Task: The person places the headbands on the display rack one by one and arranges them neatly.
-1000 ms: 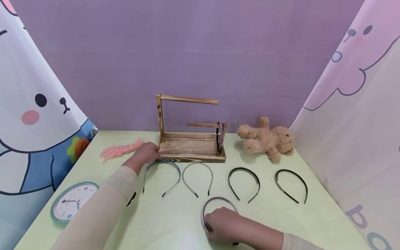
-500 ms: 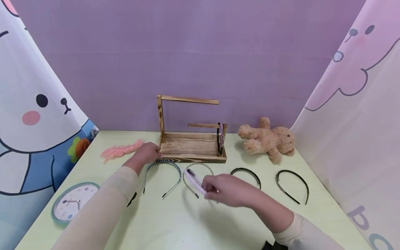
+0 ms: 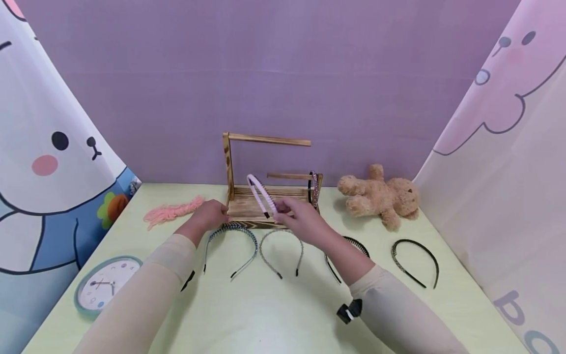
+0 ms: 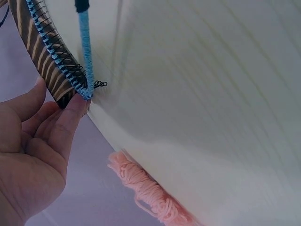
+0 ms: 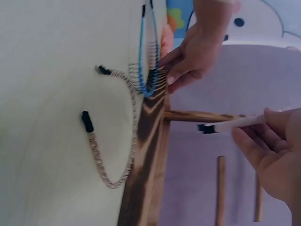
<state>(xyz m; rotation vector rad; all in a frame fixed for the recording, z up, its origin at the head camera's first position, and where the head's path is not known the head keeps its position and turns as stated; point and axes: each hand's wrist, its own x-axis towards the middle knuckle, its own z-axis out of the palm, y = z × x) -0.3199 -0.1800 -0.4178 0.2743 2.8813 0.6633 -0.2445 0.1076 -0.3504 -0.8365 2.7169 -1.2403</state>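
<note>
In the head view, my right hand (image 3: pixel 300 221) pinches a pale pink headband (image 3: pixel 251 178) with dark tips, raised in front of a wooden rack (image 3: pixel 243 204). The rack has an upper bar, a lower bar and a tray base. A glittery pink-purple headband (image 3: pixel 315 189) hangs on the lower bar at the right. My left hand (image 3: pixel 205 219) grips the tray's front left corner; the left wrist view shows thumb and fingers (image 4: pixel 70 125) on either side of the striped wood. Beside those fingers lies a blue toothed headband (image 3: pixel 232 227), touching or nearly touching the tray.
A thin beaded headband (image 3: pixel 283 230) lies before the rack. Farther right are a black toothed headband (image 3: pixel 357 243), partly behind my right forearm, and another dark headband (image 3: pixel 415 241). A teddy bear (image 3: pixel 382 196), pink yarn (image 3: pixel 174 211) and a round clock (image 3: pixel 103 285) rest on the table.
My right hand has picked the pale pink headband up from the table's front and carried it up and forward to the rack. The left hand stays on the tray corner.
</note>
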